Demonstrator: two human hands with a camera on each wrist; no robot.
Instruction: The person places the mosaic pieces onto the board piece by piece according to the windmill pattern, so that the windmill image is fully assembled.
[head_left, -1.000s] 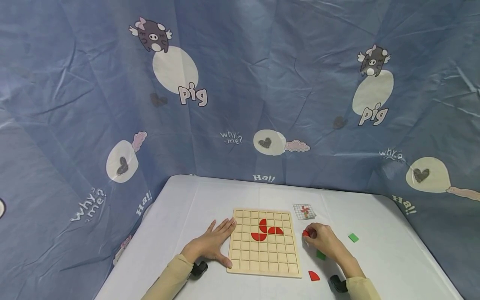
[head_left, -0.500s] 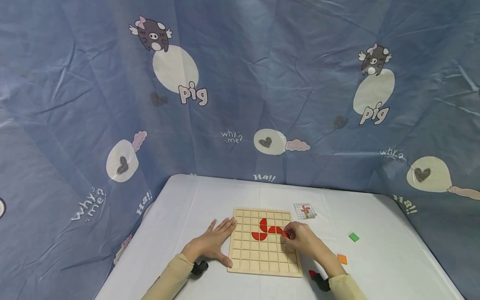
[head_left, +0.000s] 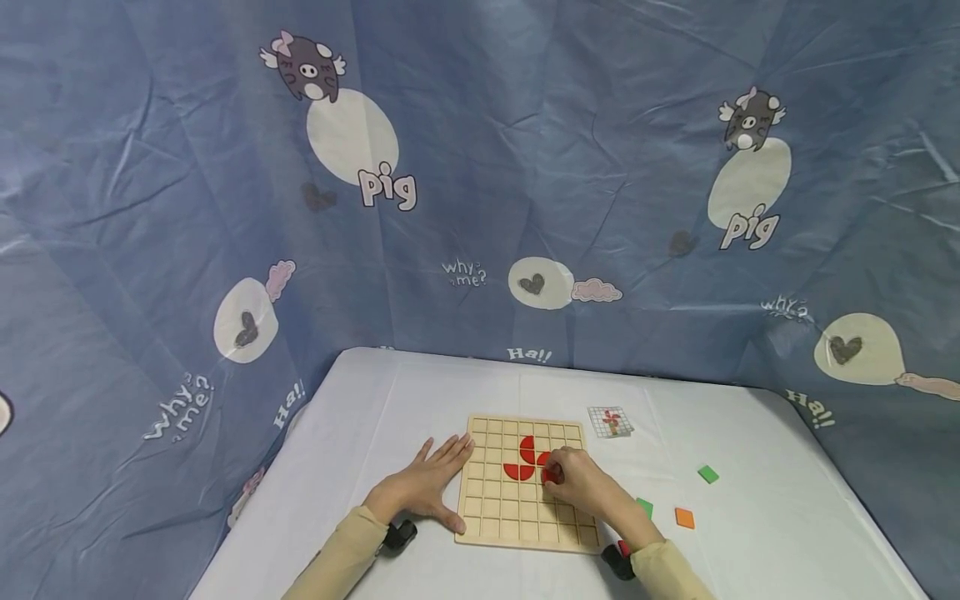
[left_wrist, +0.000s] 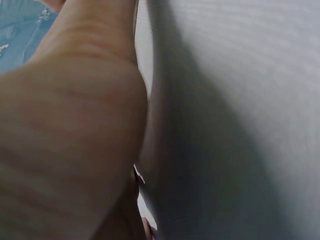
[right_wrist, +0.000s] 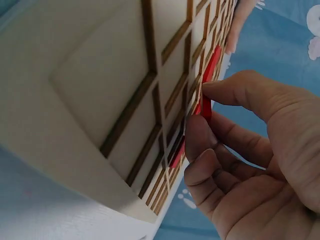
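Observation:
A wooden board (head_left: 487,508) with a square grid lies on the white table. Red pieces with one rounded side, such as the red piece (head_left: 527,448) near its upper middle, sit in several cells. Over these cells my right hand (head_left: 577,482) pinches a red quarter-circle piece (right_wrist: 207,107) between thumb and fingertips, low over the grid; whether it touches the cell is unclear. My left hand (head_left: 425,487) rests flat with spread fingers, its fingertips and thumb against the board's left edge. The left wrist view is mostly filled by the wrist (left_wrist: 75,115).
Behind the board's right corner lies a small printed card (head_left: 610,422) with a red pattern on a grid. To the right are a green square (head_left: 707,474), an orange square (head_left: 684,517) and a partly covered green piece (head_left: 645,507). A red piece (head_left: 624,548) shows beside the right wrist camera.
My right hand has carried the red quarter-circle from beside the board leftward over its cells, uncovering the orange square on the table. The left hand has stayed in place.

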